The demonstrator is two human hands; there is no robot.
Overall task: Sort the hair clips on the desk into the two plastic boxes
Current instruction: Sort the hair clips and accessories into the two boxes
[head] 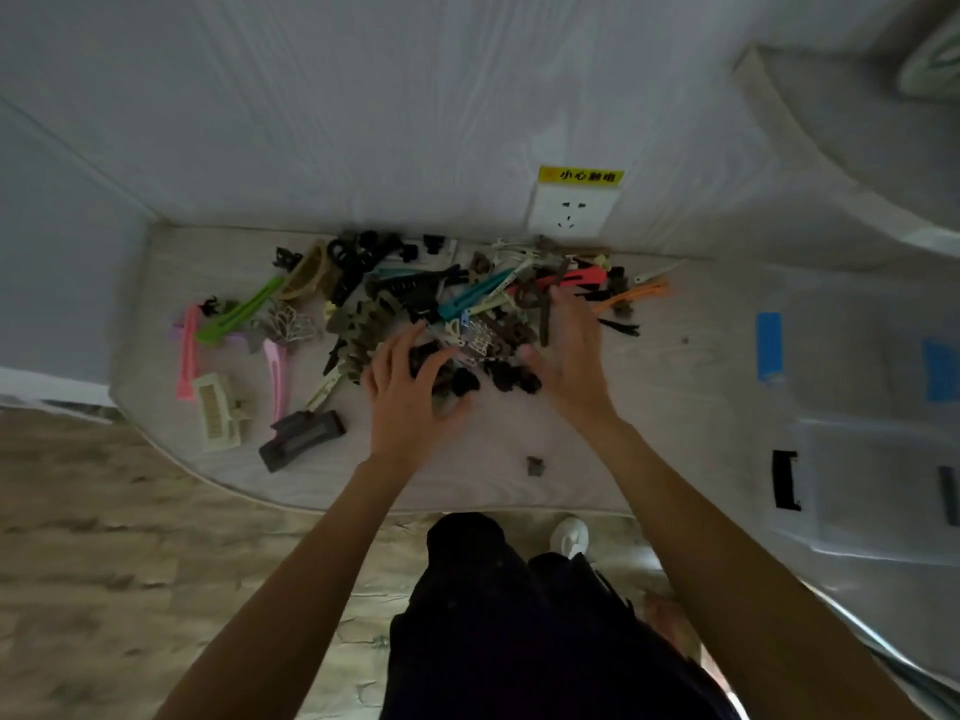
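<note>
A big pile of hair clips in many colours lies on the pale desk against the wall. My left hand rests on the pile's near edge, fingers spread over small dark claw clips. My right hand is just right of it, palm turned inward, fingers apart, touching dark clips. Neither hand clearly grips anything. Two clear plastic boxes stand at the right: one with blue tape marks, and a nearer one with a black mark.
Loose clips lie apart at the left: a green one, pink ones, a cream claw, a dark rectangular claw. One small dark clip sits near the front edge. A wall socket is behind the pile.
</note>
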